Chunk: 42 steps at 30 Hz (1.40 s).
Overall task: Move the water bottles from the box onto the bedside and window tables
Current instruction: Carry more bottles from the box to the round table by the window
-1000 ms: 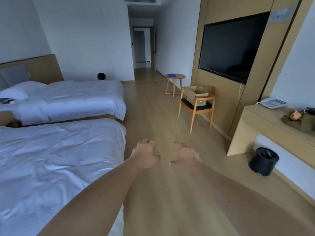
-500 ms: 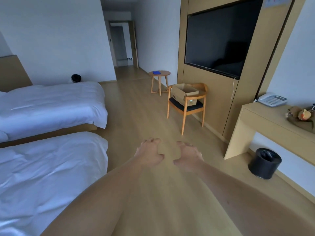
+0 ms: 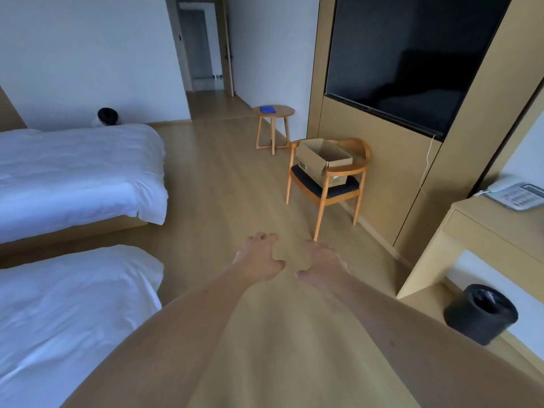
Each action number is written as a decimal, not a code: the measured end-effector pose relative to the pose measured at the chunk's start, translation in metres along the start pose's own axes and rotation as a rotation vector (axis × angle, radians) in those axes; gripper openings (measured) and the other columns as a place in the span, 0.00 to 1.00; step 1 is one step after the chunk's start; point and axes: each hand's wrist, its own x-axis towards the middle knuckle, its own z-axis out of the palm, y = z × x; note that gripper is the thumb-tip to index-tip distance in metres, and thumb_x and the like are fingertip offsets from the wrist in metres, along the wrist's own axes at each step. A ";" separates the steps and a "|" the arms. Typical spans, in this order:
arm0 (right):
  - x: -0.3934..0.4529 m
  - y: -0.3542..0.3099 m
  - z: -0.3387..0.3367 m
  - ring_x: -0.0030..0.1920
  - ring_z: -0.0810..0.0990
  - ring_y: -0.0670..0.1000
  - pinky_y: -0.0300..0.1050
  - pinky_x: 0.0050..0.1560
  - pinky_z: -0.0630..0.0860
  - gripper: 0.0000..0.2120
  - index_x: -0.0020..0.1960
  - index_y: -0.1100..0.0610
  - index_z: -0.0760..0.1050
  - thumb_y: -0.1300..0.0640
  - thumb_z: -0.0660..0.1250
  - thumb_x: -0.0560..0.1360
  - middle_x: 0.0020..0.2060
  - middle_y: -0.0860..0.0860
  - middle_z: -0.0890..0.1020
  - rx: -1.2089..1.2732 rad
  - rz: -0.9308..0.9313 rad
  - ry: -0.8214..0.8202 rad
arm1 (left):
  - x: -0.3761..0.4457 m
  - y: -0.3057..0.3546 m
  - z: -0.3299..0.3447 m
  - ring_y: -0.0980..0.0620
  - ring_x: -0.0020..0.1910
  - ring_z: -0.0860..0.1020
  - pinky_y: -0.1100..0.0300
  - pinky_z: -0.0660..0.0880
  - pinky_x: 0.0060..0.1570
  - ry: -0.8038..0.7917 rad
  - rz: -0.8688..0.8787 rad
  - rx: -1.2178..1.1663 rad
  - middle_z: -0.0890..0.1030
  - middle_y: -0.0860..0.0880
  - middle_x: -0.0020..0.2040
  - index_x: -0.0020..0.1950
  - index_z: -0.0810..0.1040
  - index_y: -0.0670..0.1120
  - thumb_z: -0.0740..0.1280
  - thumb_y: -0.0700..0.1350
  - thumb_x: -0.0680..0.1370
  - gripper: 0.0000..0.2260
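An open cardboard box (image 3: pixel 322 160) sits on the dark seat of a wooden armchair (image 3: pixel 326 184) by the TV wall, ahead and to the right. I cannot see inside it, and no water bottles show. My left hand (image 3: pixel 259 259) and my right hand (image 3: pixel 322 266) are stretched out side by side over the wooden floor, well short of the chair. Their fingers hang loosely curled and hold nothing.
Two white beds (image 3: pixel 73 172) fill the left side. A small round wooden table (image 3: pixel 273 111) with a blue item stands beyond the chair. A desk (image 3: pixel 482 228) with a telephone (image 3: pixel 515 194) is at right, a black bin (image 3: pixel 481 313) beneath. A corridor opens at the far end.
The view has swung right and moved forward: the chair and box are nearer and more central, and the beds have slid left. Both hands stay held out, holding nothing.
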 end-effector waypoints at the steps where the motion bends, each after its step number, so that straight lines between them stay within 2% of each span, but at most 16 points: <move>1: 0.021 -0.005 0.002 0.69 0.71 0.59 0.53 0.63 0.74 0.35 0.75 0.49 0.63 0.49 0.74 0.72 0.68 0.54 0.73 0.000 0.013 -0.001 | 0.021 -0.009 -0.001 0.41 0.71 0.70 0.44 0.72 0.67 -0.005 0.005 0.000 0.71 0.45 0.72 0.76 0.67 0.51 0.69 0.59 0.70 0.35; 6: 0.132 -0.037 0.015 0.70 0.71 0.58 0.54 0.64 0.75 0.38 0.78 0.49 0.61 0.51 0.73 0.72 0.70 0.54 0.72 0.054 0.081 0.027 | 0.141 -0.057 -0.013 0.40 0.69 0.71 0.46 0.72 0.67 -0.001 0.065 -0.002 0.74 0.43 0.68 0.72 0.71 0.49 0.71 0.56 0.71 0.31; 11: 0.229 -0.076 0.008 0.68 0.73 0.58 0.55 0.61 0.77 0.38 0.77 0.45 0.62 0.51 0.72 0.71 0.68 0.53 0.73 0.100 0.172 0.043 | 0.245 -0.092 -0.039 0.41 0.69 0.71 0.46 0.72 0.67 -0.077 0.130 0.009 0.74 0.43 0.68 0.74 0.70 0.49 0.71 0.55 0.73 0.31; 15: 0.300 -0.097 -0.003 0.63 0.75 0.58 0.53 0.58 0.78 0.34 0.75 0.46 0.63 0.51 0.71 0.71 0.59 0.53 0.76 0.130 0.241 0.064 | 0.322 -0.110 -0.063 0.40 0.66 0.73 0.45 0.74 0.64 -0.114 0.190 0.027 0.75 0.43 0.65 0.71 0.72 0.47 0.70 0.53 0.73 0.27; 19: 0.365 -0.102 -0.008 0.66 0.73 0.59 0.54 0.60 0.77 0.37 0.78 0.47 0.61 0.51 0.72 0.72 0.64 0.54 0.75 0.128 0.295 0.057 | 0.391 -0.123 -0.071 0.41 0.66 0.73 0.46 0.74 0.64 -0.133 0.208 0.027 0.75 0.44 0.65 0.71 0.71 0.48 0.71 0.53 0.74 0.27; 26: 0.499 -0.079 -0.014 0.61 0.75 0.58 0.53 0.58 0.78 0.33 0.75 0.49 0.63 0.52 0.72 0.74 0.58 0.53 0.74 0.153 0.334 0.045 | 0.533 -0.132 -0.062 0.40 0.67 0.71 0.44 0.73 0.65 -0.168 0.240 0.105 0.74 0.43 0.67 0.72 0.71 0.46 0.70 0.55 0.76 0.27; 30: 0.597 -0.053 -0.031 0.64 0.75 0.57 0.50 0.59 0.78 0.33 0.76 0.50 0.63 0.52 0.72 0.74 0.64 0.53 0.73 0.190 0.332 0.035 | 0.635 -0.122 -0.066 0.40 0.68 0.71 0.43 0.73 0.65 -0.151 0.274 0.147 0.74 0.43 0.67 0.74 0.70 0.46 0.70 0.54 0.77 0.28; 33: 0.663 -0.037 -0.055 0.66 0.74 0.57 0.52 0.61 0.78 0.37 0.79 0.51 0.60 0.51 0.72 0.75 0.67 0.54 0.72 0.215 0.325 0.005 | 0.702 -0.107 -0.077 0.41 0.66 0.72 0.44 0.73 0.65 -0.156 0.227 0.132 0.74 0.43 0.66 0.74 0.70 0.47 0.69 0.53 0.77 0.27; 35: 0.704 -0.026 -0.072 0.65 0.75 0.56 0.52 0.60 0.79 0.38 0.79 0.51 0.60 0.50 0.73 0.74 0.66 0.54 0.73 0.225 0.328 -0.009 | 0.745 -0.095 -0.080 0.41 0.66 0.72 0.45 0.74 0.64 -0.172 0.222 0.153 0.74 0.44 0.64 0.72 0.71 0.46 0.69 0.52 0.76 0.26; 38: 0.755 -0.009 -0.094 0.60 0.77 0.55 0.49 0.54 0.80 0.33 0.75 0.53 0.66 0.49 0.72 0.73 0.60 0.52 0.74 0.214 0.339 -0.007 | 0.799 -0.078 -0.078 0.42 0.67 0.71 0.46 0.73 0.65 -0.196 0.229 0.154 0.73 0.45 0.68 0.74 0.69 0.47 0.69 0.52 0.76 0.28; 42: 0.811 0.012 -0.106 0.61 0.76 0.56 0.53 0.58 0.79 0.33 0.75 0.52 0.65 0.49 0.72 0.73 0.63 0.54 0.73 0.225 0.374 -0.031 | 0.863 -0.062 -0.066 0.44 0.69 0.69 0.45 0.72 0.66 -0.241 0.262 0.180 0.72 0.47 0.69 0.75 0.68 0.50 0.68 0.54 0.76 0.28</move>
